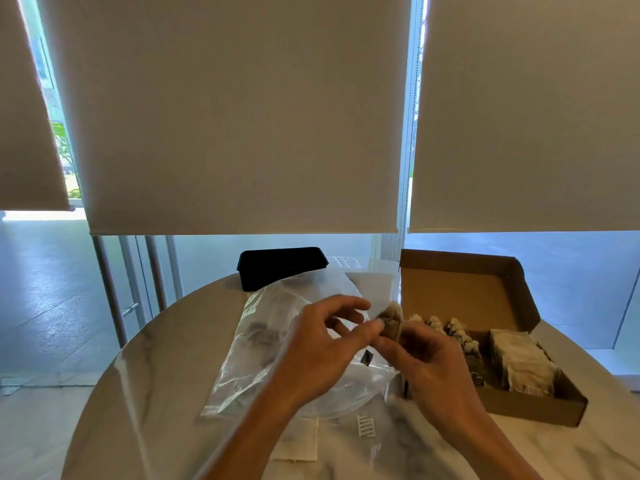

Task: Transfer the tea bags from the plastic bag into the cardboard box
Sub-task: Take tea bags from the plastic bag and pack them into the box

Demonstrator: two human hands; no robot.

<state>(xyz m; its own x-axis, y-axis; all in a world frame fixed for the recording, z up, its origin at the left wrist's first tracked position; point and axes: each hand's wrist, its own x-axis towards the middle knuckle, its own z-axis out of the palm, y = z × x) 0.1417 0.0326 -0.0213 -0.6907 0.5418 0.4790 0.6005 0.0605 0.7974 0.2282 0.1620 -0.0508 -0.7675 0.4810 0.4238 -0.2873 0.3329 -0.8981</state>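
Both hands meet above the plastic bag (277, 344), beside the cardboard box (519, 341). The right hand (429, 362) pinches a tea bag (391, 318). The left hand (322, 344), fingers loosely spread, touches it.

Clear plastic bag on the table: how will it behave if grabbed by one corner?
The crumpled clear plastic bag will likely be floppy and sag rather than hold shape. Its glossy film looks slippery. It seems light, with few dark items showing inside, so it may slide on the smooth marble-look table when pushed.
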